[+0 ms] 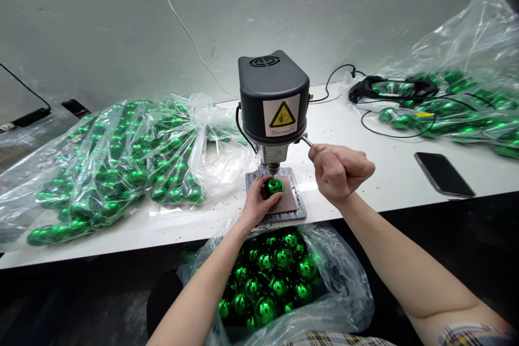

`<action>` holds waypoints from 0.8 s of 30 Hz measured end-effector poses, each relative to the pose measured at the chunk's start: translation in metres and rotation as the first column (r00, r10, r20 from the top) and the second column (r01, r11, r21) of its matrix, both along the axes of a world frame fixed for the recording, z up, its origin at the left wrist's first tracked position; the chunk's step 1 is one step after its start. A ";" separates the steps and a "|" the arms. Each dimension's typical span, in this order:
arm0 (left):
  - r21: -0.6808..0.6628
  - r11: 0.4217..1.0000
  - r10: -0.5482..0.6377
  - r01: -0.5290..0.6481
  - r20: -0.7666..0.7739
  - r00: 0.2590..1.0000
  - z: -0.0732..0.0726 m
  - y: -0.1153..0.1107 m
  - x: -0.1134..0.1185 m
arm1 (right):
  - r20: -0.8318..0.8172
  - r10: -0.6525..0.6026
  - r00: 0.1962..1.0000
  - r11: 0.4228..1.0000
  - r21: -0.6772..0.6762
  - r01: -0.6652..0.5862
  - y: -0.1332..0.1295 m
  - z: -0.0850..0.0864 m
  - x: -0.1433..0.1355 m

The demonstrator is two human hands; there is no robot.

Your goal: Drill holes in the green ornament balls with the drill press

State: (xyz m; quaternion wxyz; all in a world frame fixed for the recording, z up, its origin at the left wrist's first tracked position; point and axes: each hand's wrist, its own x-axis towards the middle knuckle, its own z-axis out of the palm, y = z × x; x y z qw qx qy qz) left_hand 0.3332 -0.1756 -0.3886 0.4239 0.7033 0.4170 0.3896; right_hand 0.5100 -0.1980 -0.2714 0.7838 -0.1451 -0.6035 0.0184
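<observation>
A small bench drill press (273, 97) with a black housing and a yellow warning label stands on the white table. My left hand (258, 201) grips a shiny green ball (275, 186) on the brown pad (288, 201) under the drill. The bit points down at the ball's top; whether it has entered the ball I cannot tell. My right hand (339, 170) is closed round the metal lever (307, 141) at the machine's right side, hiding the lever's outer end.
An open plastic bag (344, 286) of green balls sits below the table edge. Bagged green balls (121, 157) lie at left, more bagged balls (454, 102) at right. A phone (444, 174), a black strapped device (391, 89) and cables lie at right. Dark specks dot the table.
</observation>
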 end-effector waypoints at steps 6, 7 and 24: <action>0.000 1.000 -0.007 0.007 0.042 0.999 -0.007 0.001 -0.001 | -0.057 0.008 0.998 0.998 -0.063 -0.011 -0.001 0.017 -0.004; -0.007 1.000 -0.008 0.008 0.047 0.999 -0.007 0.001 -0.001 | -0.102 0.005 0.995 0.993 -0.121 -0.017 -0.001 0.027 -0.006; -0.211 0.977 -0.038 -0.014 -0.239 0.970 0.062 -0.072 -0.044 | -0.361 0.003 0.932 0.741 -0.625 -0.245 0.034 0.107 -0.005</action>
